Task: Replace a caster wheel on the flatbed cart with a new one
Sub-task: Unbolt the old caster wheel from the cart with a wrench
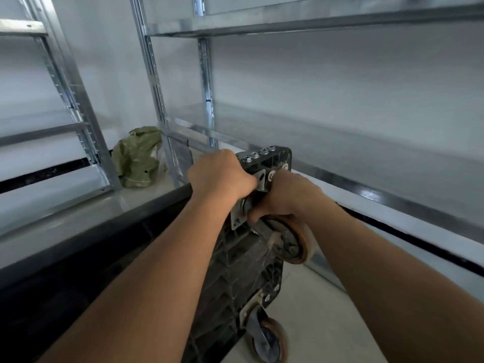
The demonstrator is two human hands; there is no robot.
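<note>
The two bare forearms come in from the bottom edge and reach forward to the cart (235, 271). The cart stands on its side on the pale floor (322, 323), with its black ribbed underside turned to the right. The left hand (220, 176) is curled over the upper edge of the cart, beside a metal plate (259, 179) at the top corner. The right hand (285, 197) grips the upper caster (290, 242) at its fork, just above the brown wheel. This caster sits against the underside near the top, and its mounting plate (238, 216) is tilted. I cannot tell if it is fastened. A second caster (267, 336) is at the lower corner of the cart, near the floor. Four nuts (259, 153) stand in a row on the top end of the cart.

Behind the cart there are metal shelves (301, 24) along the wall. A green bag (137, 158) lies in the corner on the floor, between the shelf posts, well apart from the hands.
</note>
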